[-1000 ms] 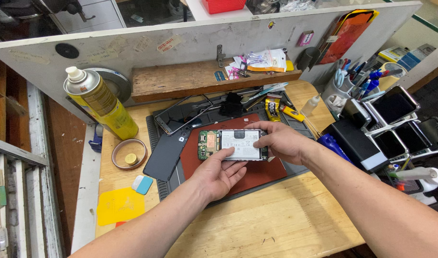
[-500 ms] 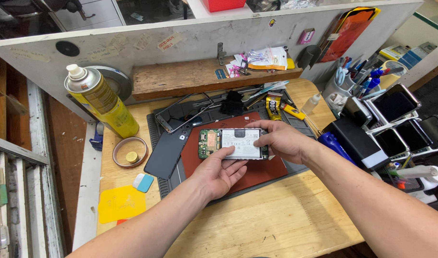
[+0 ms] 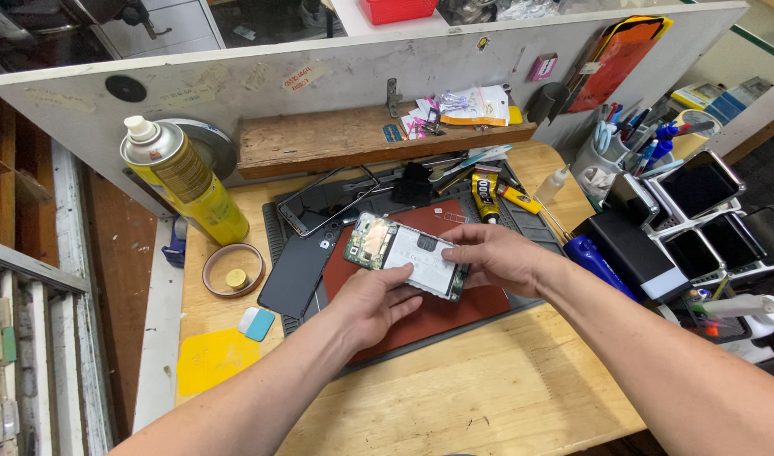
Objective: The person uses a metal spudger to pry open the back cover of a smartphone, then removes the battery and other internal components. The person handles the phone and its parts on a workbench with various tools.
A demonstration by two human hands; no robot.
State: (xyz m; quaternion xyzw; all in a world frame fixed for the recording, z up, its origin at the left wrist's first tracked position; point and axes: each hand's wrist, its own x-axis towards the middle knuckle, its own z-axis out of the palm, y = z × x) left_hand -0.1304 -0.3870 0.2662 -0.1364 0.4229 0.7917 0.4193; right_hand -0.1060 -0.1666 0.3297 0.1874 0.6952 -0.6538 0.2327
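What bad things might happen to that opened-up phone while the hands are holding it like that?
The opened phone is held above the red mat only by the left hand and right hand, so it might slip and drop. Its green circuit board lies bare, so fingers could perhaps smudge or bend small parts. The glue tube and loose tools lie close behind; a bump might knock them about.

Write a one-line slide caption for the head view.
Both hands, left hand and right hand, hold an opened phone above a red mat on a cluttered wooden workbench.
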